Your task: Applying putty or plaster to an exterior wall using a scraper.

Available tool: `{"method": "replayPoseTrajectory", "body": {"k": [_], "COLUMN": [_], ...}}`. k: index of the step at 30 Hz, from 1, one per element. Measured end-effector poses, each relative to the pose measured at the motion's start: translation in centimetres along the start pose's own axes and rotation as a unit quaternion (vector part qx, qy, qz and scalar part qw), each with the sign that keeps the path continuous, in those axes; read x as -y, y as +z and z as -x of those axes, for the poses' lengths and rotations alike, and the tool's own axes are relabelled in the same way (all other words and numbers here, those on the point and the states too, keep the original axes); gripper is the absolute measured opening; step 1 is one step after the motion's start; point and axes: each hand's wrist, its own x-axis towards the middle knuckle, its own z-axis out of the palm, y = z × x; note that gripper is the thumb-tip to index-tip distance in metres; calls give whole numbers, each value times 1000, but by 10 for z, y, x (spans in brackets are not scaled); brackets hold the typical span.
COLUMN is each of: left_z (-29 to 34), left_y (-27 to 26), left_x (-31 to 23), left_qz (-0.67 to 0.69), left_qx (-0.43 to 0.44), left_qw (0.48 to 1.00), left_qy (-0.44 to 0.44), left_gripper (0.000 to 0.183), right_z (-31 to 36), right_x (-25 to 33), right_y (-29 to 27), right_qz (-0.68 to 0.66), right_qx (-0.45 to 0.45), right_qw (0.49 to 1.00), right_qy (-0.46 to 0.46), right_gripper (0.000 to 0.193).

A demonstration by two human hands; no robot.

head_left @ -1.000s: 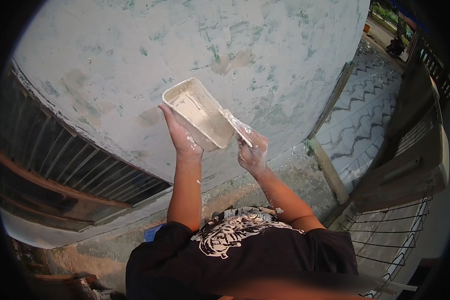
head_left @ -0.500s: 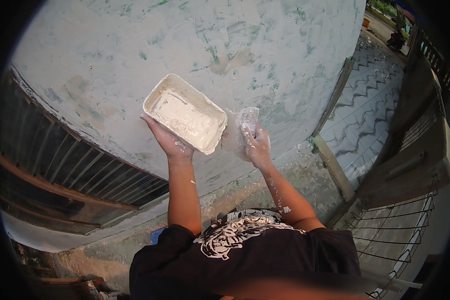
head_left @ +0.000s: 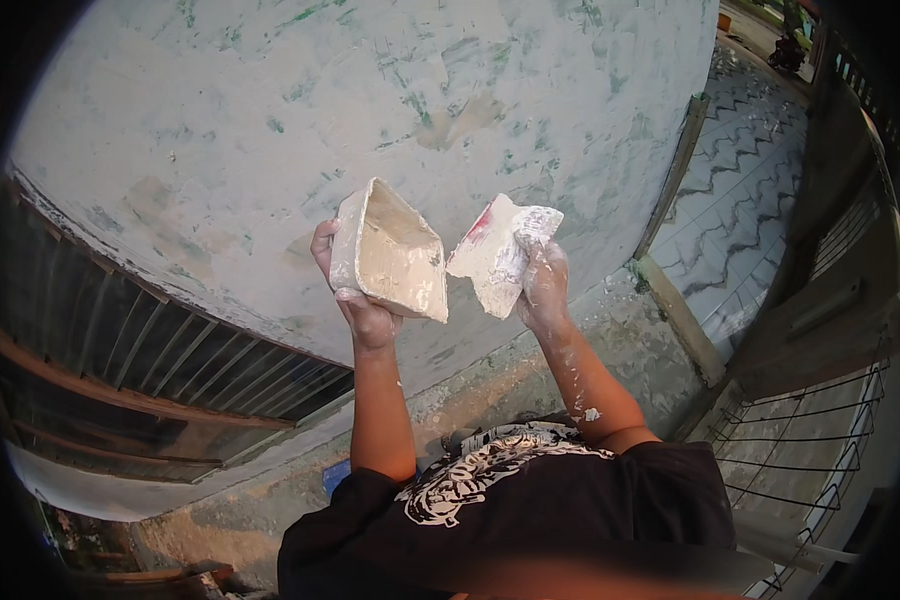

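My left hand [head_left: 365, 316] is closed round the outside of a rectangular plastic tub [head_left: 392, 262], its walls coated with cream-white putty. The tub is tilted so that its opening faces right. Just right of its rim, my right hand [head_left: 542, 284] grips a wide, flat putty scraper [head_left: 488, 262] by its smeared handle. Putty covers the blade, and a red patch shows near its upper edge. A small gap separates blade and tub. White smears mark both hands and the right forearm. Behind them rises a wall [head_left: 270, 120] with patchy white putty over green.
A barred window opening [head_left: 160, 350] with a brown wooden frame lies at the left. Wire mesh [head_left: 810, 440] and a wooden panel [head_left: 810, 345] stand at the right. Tiled floor [head_left: 735, 215] stretches beyond a low concrete ledge [head_left: 680, 318]. Something blue [head_left: 336, 478] lies by my left elbow.
The tub has tipped from facing me toward the right, and my left grip now shows fingers on its outer side. The scraper has turned, showing its putty-covered blade face.
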Motion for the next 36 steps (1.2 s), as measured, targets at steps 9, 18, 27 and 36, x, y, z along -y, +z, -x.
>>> {"method": "replayPoseTrajectory", "body": {"k": [9,18,27,36], "left_z": [12,47,16,-1], "left_y": [9,7,-18,-34], "left_x": [12,42,15,5], "left_qz": [-50,56,119,5], "left_qx": [84,35,-81,44], "left_qw": [995,989,978,996], "left_qy": [-6,-131,-153,-83], "left_gripper": [92,79,84,117], "right_z": [12,27,9,35], "right_x": [-10,-3,56,59], "right_y": [12,19,15,43], "right_qz": [372,366,367,620], "right_qx": [-84,-53,145,209], "right_qw": [909,882,916,752], "right_qy": [-169,-294,-69,76], "right_gripper": [25,23,38,55]}}
